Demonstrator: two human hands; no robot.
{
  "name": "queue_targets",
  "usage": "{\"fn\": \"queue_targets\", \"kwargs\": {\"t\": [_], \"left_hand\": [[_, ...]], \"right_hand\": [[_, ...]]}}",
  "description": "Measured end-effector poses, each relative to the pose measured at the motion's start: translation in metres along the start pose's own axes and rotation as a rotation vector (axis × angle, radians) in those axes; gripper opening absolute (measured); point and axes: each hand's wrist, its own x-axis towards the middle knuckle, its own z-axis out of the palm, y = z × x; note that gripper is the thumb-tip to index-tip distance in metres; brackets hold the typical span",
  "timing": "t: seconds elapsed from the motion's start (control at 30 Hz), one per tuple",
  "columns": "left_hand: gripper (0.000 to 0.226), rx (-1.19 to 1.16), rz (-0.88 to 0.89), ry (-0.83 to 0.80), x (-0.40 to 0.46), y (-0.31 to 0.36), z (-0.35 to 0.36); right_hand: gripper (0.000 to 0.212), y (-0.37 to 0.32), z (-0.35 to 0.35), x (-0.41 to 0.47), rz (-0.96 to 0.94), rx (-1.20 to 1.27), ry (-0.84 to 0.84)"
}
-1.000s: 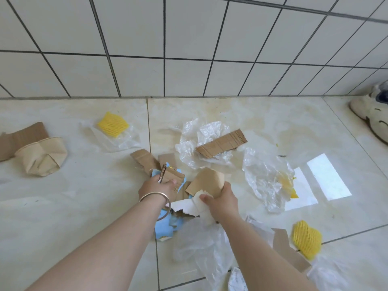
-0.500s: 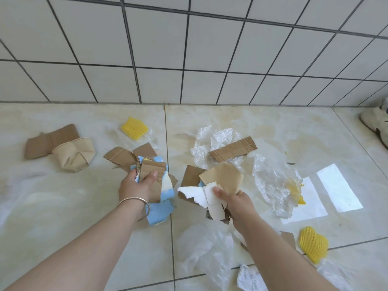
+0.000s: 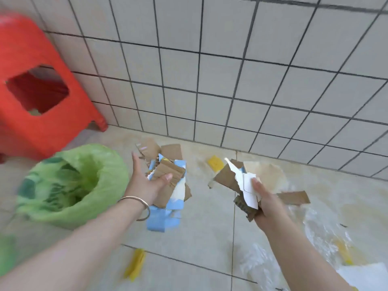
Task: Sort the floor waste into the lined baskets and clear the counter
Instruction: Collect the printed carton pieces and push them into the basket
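My left hand (image 3: 147,183) grips a bundle of brown cardboard and blue-and-white paper scraps (image 3: 168,185), held above the floor just right of a basket lined with a green bag (image 3: 69,185). My right hand (image 3: 264,202) grips a second bunch of torn brown cardboard and white paper (image 3: 237,181), also lifted off the floor. The green-lined basket stands at the lower left, its mouth open toward me.
A red plastic stool (image 3: 37,91) stands against the tiled wall at the upper left. Yellow foam netting (image 3: 215,162) and a yellow scrap (image 3: 135,265) lie on the floor. Clear plastic film (image 3: 315,238) and a cardboard strip (image 3: 294,197) lie at the right.
Both hands have lifted their bundles off the floor and swung left. The view turned left, bringing the green-lined basket and red stool into sight.
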Motion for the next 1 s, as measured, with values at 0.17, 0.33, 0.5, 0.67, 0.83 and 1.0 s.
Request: {"fn": "queue_targets", "kwargs": {"t": [0.17,0.33,0.5,0.67,0.83,1.0], "left_hand": [[0.116,-0.072,0.015,0.237,-0.056,0.027,-0.152],[0.043,-0.143,0.051,0.534,-0.112,0.007,-0.290],[0.024,-0.352,0.000,0.867,-0.145,-0.052,-0.399],[0.025,-0.389,-0.139,1.105,-0.157,-0.125,-0.454],[0.019,-0.278,-0.301,1.320,-0.159,-0.170,-0.476],[0.022,-0.222,-0.190,1.532,-0.161,-0.188,-0.488]], "right_hand": [[0.032,-0.003,0.136,-0.066,-0.010,-0.012,-0.256],[0.026,0.041,0.272,-0.137,0.081,0.002,-0.529],[0.080,0.095,0.369,-0.196,0.145,-0.131,-0.620],[0.063,0.151,0.435,-0.213,0.227,-0.301,-0.600],[0.037,0.207,0.473,-0.218,0.275,-0.529,-0.425],[0.036,0.230,0.498,-0.211,0.035,-0.905,-0.335]]}}
